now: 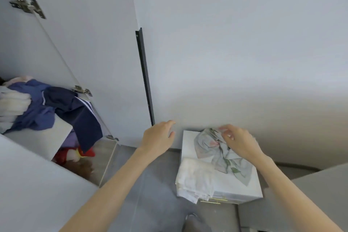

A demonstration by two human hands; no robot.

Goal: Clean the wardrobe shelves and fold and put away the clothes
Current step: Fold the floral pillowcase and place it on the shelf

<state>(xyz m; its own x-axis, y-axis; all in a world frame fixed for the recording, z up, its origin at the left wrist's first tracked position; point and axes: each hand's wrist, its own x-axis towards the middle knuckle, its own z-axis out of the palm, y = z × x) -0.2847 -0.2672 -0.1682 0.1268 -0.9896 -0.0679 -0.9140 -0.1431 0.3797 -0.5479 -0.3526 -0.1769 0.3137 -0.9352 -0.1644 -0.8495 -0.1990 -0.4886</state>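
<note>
A low cabinet (190,143) stands on the floor to my right, against the wall, with a cloth (222,156) on its far half, pinched by my right hand (239,143), and a towel (195,177) on its near left corner. My left hand (158,137) hovers just left of the cabinet; farther left, clothes (37,107) lie piled on a wardrobe shelf (56,133).

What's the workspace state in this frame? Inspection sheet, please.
Surface: white cabinet top beside the wardrobe, partly covered by cloth.
Job's things: crumpled floral cloth on the cabinet; white towel folded at its near left corner; blue garment and navy striped garment heaped on the wardrobe shelf, the navy one hanging over the edge.
Clutter: red item under the shelf, unclear what.
Grippers: right hand pinches the floral cloth's far end; left hand open, holds nothing, left of the cabinet.
Cables: nothing seen.
Surroundings: wardrobe door open, metal hinges; black handle strip; grey floor.
</note>
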